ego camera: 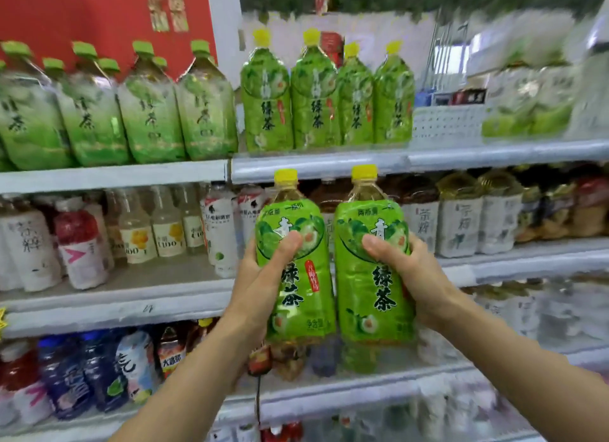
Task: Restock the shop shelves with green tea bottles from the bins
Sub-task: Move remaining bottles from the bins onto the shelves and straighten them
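Two large green tea bottles sit upright and side by side at the centre of the frame, a narrow gap between them. Both have yellow caps and bright green wrappers printed with 绿茶 in bold dark characters, and smaller writing above that is partly covered by thumbs. The left hand (260, 276) grasps the left bottle (298, 296), its thumb laid across the front of the label and its fingers wrapped out of sight behind. The right hand (415, 273) clasps the right bottle (372, 303) the same way, mirrored. Both caps reach just under the front edge of the upper shelf (428, 159). On it stands a row of four matching bottles (316, 98), also marked 绿茶. A white perforated basket (445, 121) is just beside them on the right, and paler green-capped tea bottles (148, 112) are packed close on the left, under a red box (99, 13). Behind the hands, the middle shelf (158, 276) shows a bare strip in front of its mixed drinks, centre left. At lower left, one bottle (171, 359) reads 大麦茶; other labels are too blurred to read.
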Tool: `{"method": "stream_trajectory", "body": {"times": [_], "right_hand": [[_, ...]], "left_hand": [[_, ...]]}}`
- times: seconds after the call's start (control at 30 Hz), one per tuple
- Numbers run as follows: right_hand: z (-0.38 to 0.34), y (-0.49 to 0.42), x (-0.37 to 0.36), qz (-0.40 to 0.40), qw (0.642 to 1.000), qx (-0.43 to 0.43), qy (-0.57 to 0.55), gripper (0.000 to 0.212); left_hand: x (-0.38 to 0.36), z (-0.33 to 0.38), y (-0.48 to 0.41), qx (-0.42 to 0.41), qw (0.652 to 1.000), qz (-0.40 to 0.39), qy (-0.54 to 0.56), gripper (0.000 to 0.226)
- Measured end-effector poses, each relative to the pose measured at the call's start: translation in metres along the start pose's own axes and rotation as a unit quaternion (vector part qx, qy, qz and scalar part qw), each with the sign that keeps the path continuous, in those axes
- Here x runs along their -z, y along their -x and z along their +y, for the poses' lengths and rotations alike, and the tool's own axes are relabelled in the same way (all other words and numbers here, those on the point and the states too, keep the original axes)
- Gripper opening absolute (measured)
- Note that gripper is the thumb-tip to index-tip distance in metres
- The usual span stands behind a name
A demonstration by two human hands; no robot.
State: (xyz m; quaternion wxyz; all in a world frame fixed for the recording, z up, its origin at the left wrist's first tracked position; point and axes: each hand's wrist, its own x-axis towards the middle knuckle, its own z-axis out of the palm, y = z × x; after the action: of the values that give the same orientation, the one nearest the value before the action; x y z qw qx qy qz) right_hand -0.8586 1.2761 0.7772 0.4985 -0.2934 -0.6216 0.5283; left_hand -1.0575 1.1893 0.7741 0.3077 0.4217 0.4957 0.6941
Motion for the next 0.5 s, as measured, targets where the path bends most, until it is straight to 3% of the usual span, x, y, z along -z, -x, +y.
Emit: {"method": "stream_trajectory", "body": {"times": [0.07, 0.17, 0.3, 0.4, 0.5], "right_hand": [[-0.019, -0.016, 0.018, -0.002, 1.0, 0.026, 0.003, 0.114], [-0.044, -0.039, 0.044, -0.016, 0.998, 0.063, 0.0, 0.09], [-0.075, -0.073, 0.076, -0.012, 0.996, 0.091, -0.014, 0.072], [-0.101, -0.104, 0.099, -0.012, 0.992, 0.122, -0.016, 0.067], [-0.127, -0.135, 0.12, -0.004, 0.987, 0.163, -0.015, 0.075]], "left_hand": [[-0.024, 0.013, -0.012, -0.02, 1.0, 0.004, -0.001, 0.1], [-0.058, 0.029, -0.031, -0.034, 0.999, 0.006, 0.017, 0.108], [-0.099, 0.05, -0.054, -0.07, 0.997, 0.01, 0.022, 0.076], [-0.127, 0.06, -0.074, -0.093, 0.995, 0.025, 0.023, 0.112], [-0.152, 0.07, -0.09, -0.104, 0.994, 0.029, 0.029, 0.129]]}}
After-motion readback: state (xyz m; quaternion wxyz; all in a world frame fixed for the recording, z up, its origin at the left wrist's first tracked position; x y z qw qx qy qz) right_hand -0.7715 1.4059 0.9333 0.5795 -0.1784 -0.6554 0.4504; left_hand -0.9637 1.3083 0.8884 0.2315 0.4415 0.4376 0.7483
